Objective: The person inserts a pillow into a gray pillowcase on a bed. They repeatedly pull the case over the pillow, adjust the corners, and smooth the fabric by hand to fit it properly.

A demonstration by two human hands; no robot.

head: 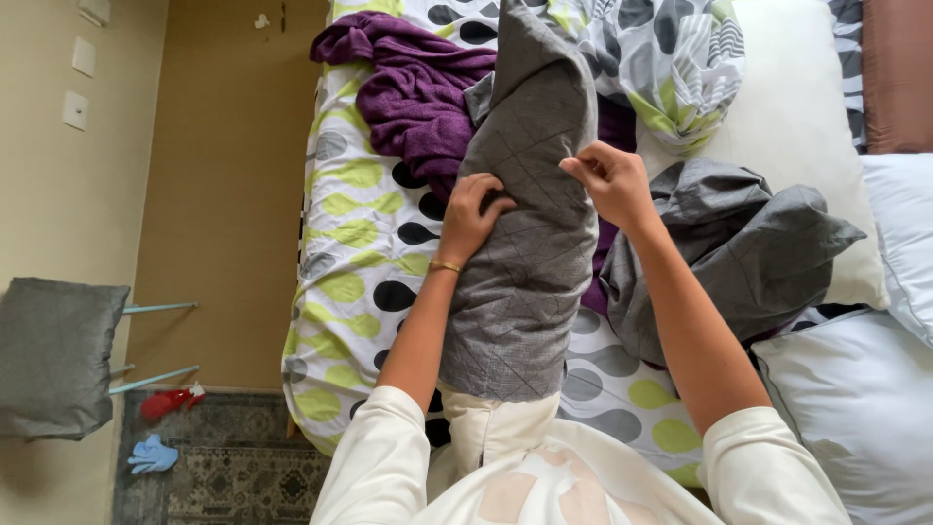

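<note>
Left hand (pixel 469 216) and right hand (pixel 609 182) pinching grey pillowcase (pixel 525 224) edges.

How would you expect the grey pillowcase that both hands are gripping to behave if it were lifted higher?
The grey pillowcase is probably floppy: it bunches where the left hand and right hand pinch it. It likely feels bulky, being stuffed with a cream pillow.

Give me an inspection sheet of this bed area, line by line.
Surface: bed under a spotted sheet.
Job's things: grey pillowcase half over a cream pillow.
Clutter: purple towel, second grey case, white pillows, patterned duvet.
Hands: left hand and right hand both pinch the pillowcase.
Cables: nothing seen.
Surroundings: grey cushion, rug, red cloth, blue cloth, wall switches.
</note>
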